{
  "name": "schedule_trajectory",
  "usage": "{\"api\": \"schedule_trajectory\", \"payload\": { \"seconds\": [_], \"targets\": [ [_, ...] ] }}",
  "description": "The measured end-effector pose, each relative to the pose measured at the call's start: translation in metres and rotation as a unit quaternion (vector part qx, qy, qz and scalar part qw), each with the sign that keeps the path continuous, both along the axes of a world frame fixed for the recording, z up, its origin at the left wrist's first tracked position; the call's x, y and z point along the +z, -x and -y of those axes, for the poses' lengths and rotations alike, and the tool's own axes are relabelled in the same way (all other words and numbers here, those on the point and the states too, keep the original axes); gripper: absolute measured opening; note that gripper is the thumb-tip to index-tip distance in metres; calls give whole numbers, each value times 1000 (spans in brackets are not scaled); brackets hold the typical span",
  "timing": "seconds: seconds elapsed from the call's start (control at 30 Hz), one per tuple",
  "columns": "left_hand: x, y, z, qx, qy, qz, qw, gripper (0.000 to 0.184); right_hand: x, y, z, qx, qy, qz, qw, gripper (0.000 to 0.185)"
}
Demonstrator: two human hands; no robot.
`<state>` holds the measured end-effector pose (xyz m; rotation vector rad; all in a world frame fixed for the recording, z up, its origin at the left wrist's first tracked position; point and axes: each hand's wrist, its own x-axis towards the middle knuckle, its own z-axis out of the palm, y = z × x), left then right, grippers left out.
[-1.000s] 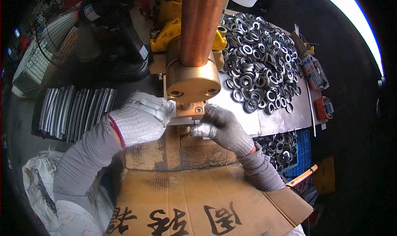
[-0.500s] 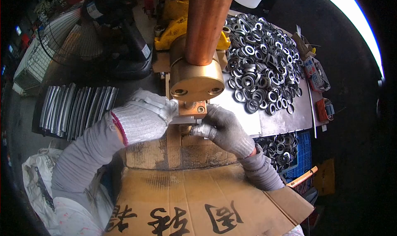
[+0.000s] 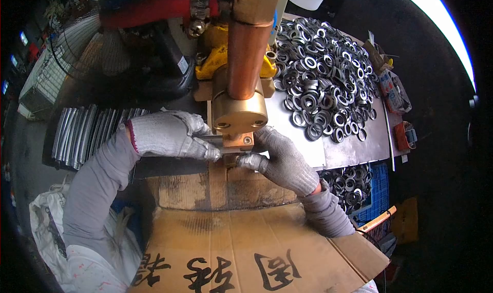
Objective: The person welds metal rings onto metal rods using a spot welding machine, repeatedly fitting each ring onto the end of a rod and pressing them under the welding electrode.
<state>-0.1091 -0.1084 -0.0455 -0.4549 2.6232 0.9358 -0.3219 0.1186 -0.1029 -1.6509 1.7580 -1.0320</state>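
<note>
You are wearing the one camera on your head; it is facing forward and down (its wide, curved view is darkening toward the corners), closely framing your left hand (image 3: 172,135) and right hand (image 3: 285,162) around mid-frame.

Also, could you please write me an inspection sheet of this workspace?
Surface: metal sheet, largely under heaped rings.
Job's things: flat piece at the copper-coloured block, below the brass cylinder.
Clutter: red container at the sheet's right.
Grippers (hands): gloved left hand and right hand flank the block; grip unclear.
Cables: thin dark cord below the orange rod, lower right.
Surroundings: metal strips at left, cardboard in front, blue crate at right.
</note>
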Motion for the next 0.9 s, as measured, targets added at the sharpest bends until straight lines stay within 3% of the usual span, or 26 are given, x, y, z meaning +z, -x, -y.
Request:
{"api": "schedule_trajectory", "payload": {
  "seconds": [0.23,0.3,0.37,0.43,0.5,0.53,0.63,0.67,0.77,0.83,0.9],
  "targets": [
    [-1,-1,-1,22,24,16,999,94,-10,0,1,-4,28,15,999,75],
    [-3,0,1,16,-35,17,999,94,-12,0,1,4,88,-73,993,75],
    [-1,0,1,6,-24,7,1000,93,-1,-2,-1,15,24,36,999,80],
    [3,-1,-6,-4,-15,0,1000,91,6,0,-5,9,-6,41,999,81],
    [14,-2,-30,-47,238,21,970,84,5,3,-7,3,-12,62,998,81],
    [-10,-13,-30,-87,344,-51,934,77,3,4,-8,-4,-19,82,996,81],
    [-12,-13,-36,-79,308,-13,948,70,-20,9,-4,6,17,65,998,65],
    [-15,-14,-37,-71,323,-64,942,64,-18,8,-1,6,17,65,998,65],
    [-14,-12,-36,-76,318,12,945,80,-5,3,5,50,53,92,993,62],
    [-7,-10,-38,-89,321,24,943,78,2,4,5,44,-3,138,989,58],
    [-19,-12,-36,-111,323,34,939,75,-1,7,7,44,25,67,996,57]
  ]
}}
